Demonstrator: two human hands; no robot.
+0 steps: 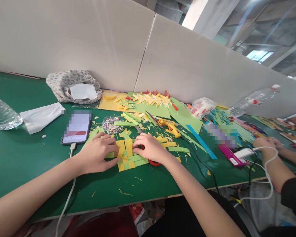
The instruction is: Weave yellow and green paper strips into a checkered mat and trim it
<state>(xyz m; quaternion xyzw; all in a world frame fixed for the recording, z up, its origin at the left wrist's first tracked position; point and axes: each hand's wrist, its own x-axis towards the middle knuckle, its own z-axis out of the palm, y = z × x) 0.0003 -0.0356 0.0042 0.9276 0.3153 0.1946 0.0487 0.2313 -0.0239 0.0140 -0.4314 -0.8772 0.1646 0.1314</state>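
Note:
A small woven mat of yellow and green paper strips (pixel 126 165) lies on the green table in front of me, its loose strips sticking out to the sides. My left hand (pixel 98 153) is bent over its left edge, with thumb and fingertips gripping the paper. From the other side, my right hand (pixel 149 148) pinches at an upright yellow strip (pixel 129 147). Red-handled scissors (pixel 154 163) lie partly hidden beneath my right hand; it does not appear to grip them.
Behind the hands are a dish of small beads (pixel 112 125), a yellow glue gun (pixel 172 127) and scattered paper scraps. A phone (pixel 77 126) with a white cable lies left. Water bottles stand at both sides. At right, another person's hands (pixel 267 144) are near a pink power strip (pixel 233 156).

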